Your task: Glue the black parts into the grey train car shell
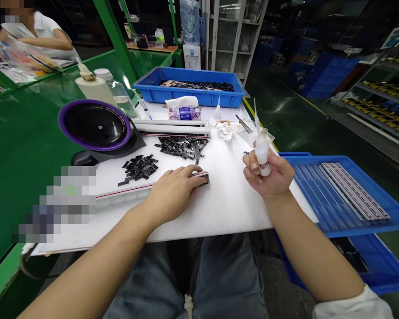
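My left hand is closed round the right end of a long, narrow rail with a red line along its edge, lying on the white work surface. Raised to the right, my right hand grips a small translucent squeeze bottle, its thin needle tip pointing up. Just beyond the rail are two heaps of small black pieces, a nearer pile and a farther pile. More white rails lie behind them.
A purple-rimmed black round device stands at left, before large bottles. A blue bin, tissue pack, crumpled tissue and tweezers lie at the back. A blue tray holds rails at right. Another person sits far left.
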### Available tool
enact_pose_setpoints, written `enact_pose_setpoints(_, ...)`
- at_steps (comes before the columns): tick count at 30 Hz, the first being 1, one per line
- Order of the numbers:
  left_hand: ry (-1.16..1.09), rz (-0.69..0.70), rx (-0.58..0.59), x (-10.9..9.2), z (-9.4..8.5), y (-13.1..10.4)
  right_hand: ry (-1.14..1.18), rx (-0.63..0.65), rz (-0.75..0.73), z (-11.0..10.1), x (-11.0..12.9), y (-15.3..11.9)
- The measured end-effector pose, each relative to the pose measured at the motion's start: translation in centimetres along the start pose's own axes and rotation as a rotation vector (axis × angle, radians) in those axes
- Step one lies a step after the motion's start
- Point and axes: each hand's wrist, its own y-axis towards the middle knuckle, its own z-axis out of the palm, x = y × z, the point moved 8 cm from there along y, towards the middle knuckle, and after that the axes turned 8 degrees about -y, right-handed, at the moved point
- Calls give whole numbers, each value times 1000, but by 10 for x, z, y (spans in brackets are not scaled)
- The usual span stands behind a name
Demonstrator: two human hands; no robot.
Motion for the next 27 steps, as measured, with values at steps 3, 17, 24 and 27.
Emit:
enact_pose_setpoints(3, -42, -10, 21, 7, 0, 5, 33, -32, -1, -3, -3, 3)
enact_pose_setpoints(17, 62, -30, -32, -1, 2, 1, -123, -189, 125, -15, -20, 7)
enact_pose_setpoints(24, 138, -12, -111, -9, 8, -6, -182, -330, -74, -15, -17, -4)
enact_pose_setpoints(27, 156, -8, -132, -11, 10, -8, -323, -365, -212, -18, -12, -11)
